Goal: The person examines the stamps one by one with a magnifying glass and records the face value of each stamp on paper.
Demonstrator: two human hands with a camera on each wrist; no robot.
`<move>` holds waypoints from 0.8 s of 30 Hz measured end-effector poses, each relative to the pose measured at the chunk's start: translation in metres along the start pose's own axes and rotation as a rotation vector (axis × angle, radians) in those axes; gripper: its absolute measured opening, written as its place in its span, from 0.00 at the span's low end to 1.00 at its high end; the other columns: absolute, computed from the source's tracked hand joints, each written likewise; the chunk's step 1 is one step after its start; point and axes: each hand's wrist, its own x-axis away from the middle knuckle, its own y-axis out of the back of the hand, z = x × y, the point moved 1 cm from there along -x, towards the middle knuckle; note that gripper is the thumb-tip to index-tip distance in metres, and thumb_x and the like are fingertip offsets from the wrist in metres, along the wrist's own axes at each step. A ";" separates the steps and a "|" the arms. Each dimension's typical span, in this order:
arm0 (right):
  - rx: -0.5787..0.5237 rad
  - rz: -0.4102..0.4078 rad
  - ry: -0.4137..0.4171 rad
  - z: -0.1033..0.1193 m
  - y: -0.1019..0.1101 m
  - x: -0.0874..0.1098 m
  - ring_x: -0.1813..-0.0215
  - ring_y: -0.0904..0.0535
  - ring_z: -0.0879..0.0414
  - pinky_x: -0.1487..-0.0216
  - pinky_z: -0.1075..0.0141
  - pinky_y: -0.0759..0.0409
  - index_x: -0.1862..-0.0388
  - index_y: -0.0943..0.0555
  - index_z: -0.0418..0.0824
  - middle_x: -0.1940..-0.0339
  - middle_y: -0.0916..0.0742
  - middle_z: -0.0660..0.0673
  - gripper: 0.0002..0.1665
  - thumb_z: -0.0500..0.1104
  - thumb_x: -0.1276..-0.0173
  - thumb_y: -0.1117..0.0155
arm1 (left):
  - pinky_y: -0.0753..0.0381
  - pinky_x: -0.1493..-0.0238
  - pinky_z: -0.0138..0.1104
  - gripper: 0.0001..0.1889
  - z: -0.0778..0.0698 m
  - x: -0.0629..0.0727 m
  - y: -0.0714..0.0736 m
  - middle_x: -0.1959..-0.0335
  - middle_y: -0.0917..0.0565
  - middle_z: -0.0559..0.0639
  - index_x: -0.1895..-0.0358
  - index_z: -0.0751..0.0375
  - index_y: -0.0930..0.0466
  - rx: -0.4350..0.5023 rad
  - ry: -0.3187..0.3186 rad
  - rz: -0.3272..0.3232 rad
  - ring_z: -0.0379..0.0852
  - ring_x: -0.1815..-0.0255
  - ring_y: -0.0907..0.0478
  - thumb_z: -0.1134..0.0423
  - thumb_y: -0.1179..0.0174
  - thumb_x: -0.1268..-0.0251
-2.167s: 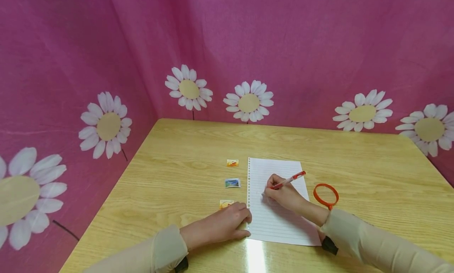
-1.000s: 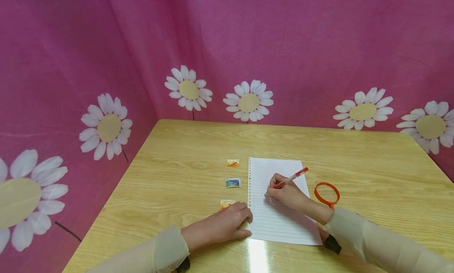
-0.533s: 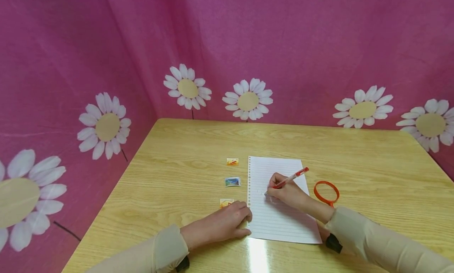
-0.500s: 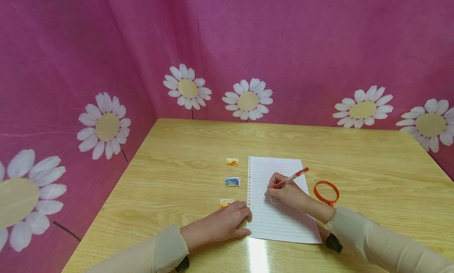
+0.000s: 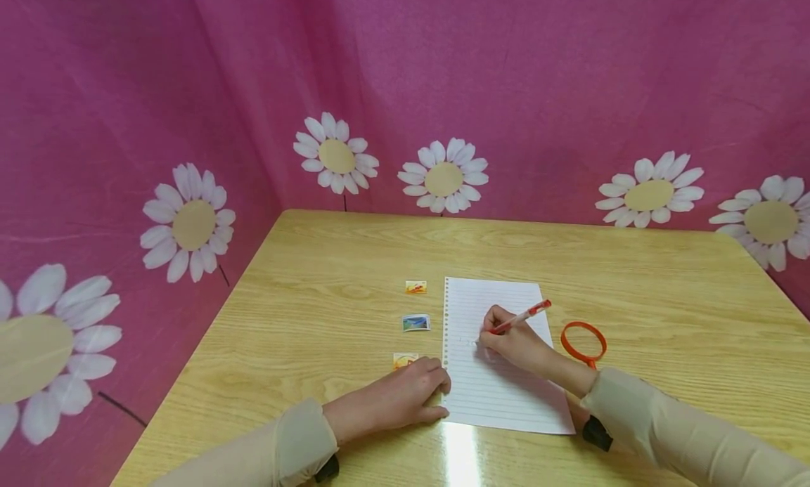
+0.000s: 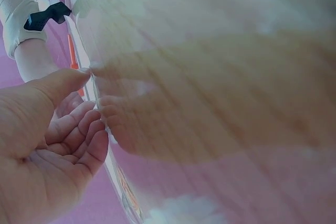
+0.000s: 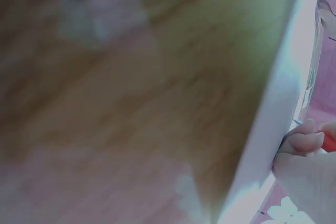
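Note:
My right hand point(image 5: 515, 343) pinches a red-and-clear pen point(image 5: 522, 316), its tip down on a lined sheet of paper point(image 5: 500, 403) with punched holes along the left side. Faint writing shows just left of the tip. Low on the sheet's left edge, my left hand point(image 5: 405, 395) rests with loosely bent fingers, the thumb apart from them. In the left wrist view, its fingertips point(image 6: 100, 140) touch down at the surface. Three small stamp-like pictures lie in a column left of the paper: a yellow one point(image 5: 415, 287), a blue-green one point(image 5: 415, 322) and another yellow one point(image 5: 403, 359), partly hidden by the left hand.
A magnifying glass with an orange rim point(image 5: 563, 339) lies right of the paper, its handle partly behind the right forearm. The wooden table point(image 5: 316, 297) meets a pink daisy-print cloth point(image 5: 531, 86) at the back and left.
The pen tip has shifted slightly to the right along the line, and more pen marks show beside it. The left hand stays at the paper's edge.

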 end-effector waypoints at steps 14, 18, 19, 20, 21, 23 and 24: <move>0.009 0.033 0.019 -0.002 0.003 -0.001 0.78 0.28 0.64 0.77 0.75 0.33 0.70 0.32 0.32 0.80 0.26 0.50 0.09 0.32 0.39 0.40 | 0.27 0.55 0.23 0.11 -0.001 0.000 0.000 0.61 0.22 0.46 0.60 0.58 0.21 -0.017 -0.005 -0.008 0.35 0.59 0.29 0.57 0.33 0.39; 0.017 0.023 0.018 -0.003 0.002 0.000 0.78 0.29 0.65 0.77 0.75 0.34 0.69 0.32 0.32 0.80 0.25 0.50 0.09 0.33 0.38 0.40 | 0.26 0.54 0.24 0.11 -0.001 0.000 0.000 0.60 0.22 0.46 0.59 0.58 0.21 -0.026 -0.013 -0.013 0.36 0.58 0.28 0.57 0.33 0.39; 0.020 0.020 0.019 -0.003 0.002 0.000 0.78 0.29 0.65 0.77 0.75 0.34 0.69 0.32 0.32 0.80 0.25 0.50 0.09 0.33 0.38 0.40 | 0.26 0.53 0.24 0.11 0.000 0.000 0.000 0.60 0.21 0.46 0.59 0.58 0.21 -0.027 -0.014 -0.015 0.36 0.58 0.28 0.57 0.33 0.39; 0.022 0.018 0.020 -0.003 0.002 0.000 0.78 0.29 0.65 0.77 0.75 0.35 0.69 0.32 0.32 0.80 0.25 0.50 0.09 0.33 0.38 0.40 | 0.25 0.53 0.24 0.11 0.000 0.000 0.000 0.60 0.21 0.46 0.59 0.58 0.21 -0.028 -0.016 -0.017 0.36 0.58 0.28 0.57 0.33 0.39; 0.026 0.014 0.020 -0.003 0.002 0.000 0.78 0.29 0.65 0.77 0.75 0.35 0.69 0.32 0.32 0.80 0.25 0.50 0.09 0.33 0.38 0.40 | 0.25 0.53 0.24 0.11 0.000 0.000 0.000 0.60 0.21 0.46 0.59 0.58 0.21 -0.029 -0.018 -0.017 0.36 0.58 0.28 0.57 0.33 0.39; 0.029 0.011 0.022 -0.003 0.001 0.000 0.78 0.30 0.66 0.77 0.75 0.35 0.69 0.32 0.32 0.80 0.25 0.51 0.09 0.33 0.38 0.40 | 0.25 0.53 0.24 0.11 0.000 0.000 0.000 0.60 0.21 0.46 0.60 0.58 0.21 -0.028 -0.021 -0.019 0.36 0.59 0.27 0.57 0.33 0.39; 0.031 0.010 0.022 -0.003 0.001 0.000 0.78 0.30 0.66 0.77 0.75 0.36 0.69 0.32 0.33 0.80 0.25 0.51 0.09 0.33 0.38 0.40 | 0.26 0.53 0.24 0.11 0.000 0.000 -0.001 0.60 0.21 0.46 0.60 0.58 0.21 -0.027 -0.021 -0.019 0.36 0.59 0.28 0.57 0.33 0.39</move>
